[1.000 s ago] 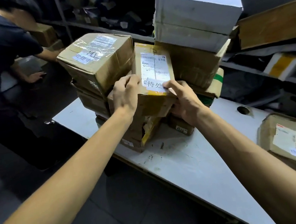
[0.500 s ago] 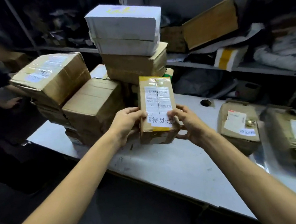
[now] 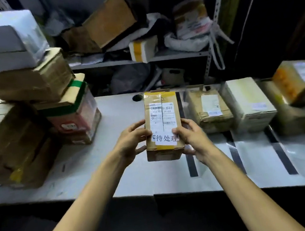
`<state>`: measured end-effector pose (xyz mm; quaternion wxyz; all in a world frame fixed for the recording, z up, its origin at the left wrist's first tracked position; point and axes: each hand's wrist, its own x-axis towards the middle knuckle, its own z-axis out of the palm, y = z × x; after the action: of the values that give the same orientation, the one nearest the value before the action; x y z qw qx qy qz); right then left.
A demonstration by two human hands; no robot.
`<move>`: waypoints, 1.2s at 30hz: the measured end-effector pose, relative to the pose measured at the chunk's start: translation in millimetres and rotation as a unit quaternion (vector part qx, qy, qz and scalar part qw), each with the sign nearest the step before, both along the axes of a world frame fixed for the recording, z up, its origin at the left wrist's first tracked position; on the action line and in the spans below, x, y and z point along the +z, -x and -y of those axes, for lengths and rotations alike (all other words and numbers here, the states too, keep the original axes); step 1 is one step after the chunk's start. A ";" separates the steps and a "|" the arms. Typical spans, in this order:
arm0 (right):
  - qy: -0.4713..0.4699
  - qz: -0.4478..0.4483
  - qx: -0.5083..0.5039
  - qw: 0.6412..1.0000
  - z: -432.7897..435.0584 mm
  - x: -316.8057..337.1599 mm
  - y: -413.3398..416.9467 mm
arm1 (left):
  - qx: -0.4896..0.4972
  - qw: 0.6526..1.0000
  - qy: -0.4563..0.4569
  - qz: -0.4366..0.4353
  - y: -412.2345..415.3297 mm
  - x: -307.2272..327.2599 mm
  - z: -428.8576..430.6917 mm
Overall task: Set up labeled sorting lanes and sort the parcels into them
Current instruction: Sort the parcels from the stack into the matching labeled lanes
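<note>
**Both hands on the labelled parcel, over the table**

Your arms reach forward from the lower corners of the view and meet at the brown parcel [image 3: 161, 122], which you hold lengthwise, pointing away from you. Your left hand [image 3: 131, 141] grips its left edge, with the fingers curled against the side. Your right hand [image 3: 191, 136] clasps the right edge, its thumb lying on the white handwritten label [image 3: 166, 138] and its fingers wrapped round the side. Both grips are closed firmly on the box.

The parcel sits over the white table [image 3: 116, 172], its right edge overlapping the nearest black tape strip [image 3: 191, 162]. You cannot tell whether its underside touches the surface.

To the right, a crumpled brown box [image 3: 211, 110], a pale box [image 3: 248, 101] and an orange-taped box [image 3: 301, 81] stand side by side. A leaning stack of cartons [image 3: 25, 89] fills the table's left end.
</note>
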<state>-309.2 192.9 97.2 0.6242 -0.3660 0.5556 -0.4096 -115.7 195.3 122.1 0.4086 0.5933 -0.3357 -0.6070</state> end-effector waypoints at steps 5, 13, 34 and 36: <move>0.025 -0.047 -0.052 0.997 -10.4 -11.3 47.6 | -0.036 0.999 -0.017 -0.024 48.7 -10.1 9.0; 0.033 -0.049 -0.124 0.991 2.5 -4.9 96.7 | -0.127 0.992 -0.003 -0.013 99.6 -10.5 57.4; 0.006 -0.046 -0.107 0.993 105.4 -13.8 143.6 | -0.075 0.997 -0.015 0.002 151.6 -21.5 141.8; 0.013 -0.039 -0.070 0.997 127.9 -13.0 131.8 | -0.047 0.999 -0.010 0.015 137.2 -19.4 151.1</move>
<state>-440.9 65.0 84.2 0.5668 -0.3498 0.5985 -0.4451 -252.9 44.2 102.7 0.3687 0.5904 -0.3630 -0.6195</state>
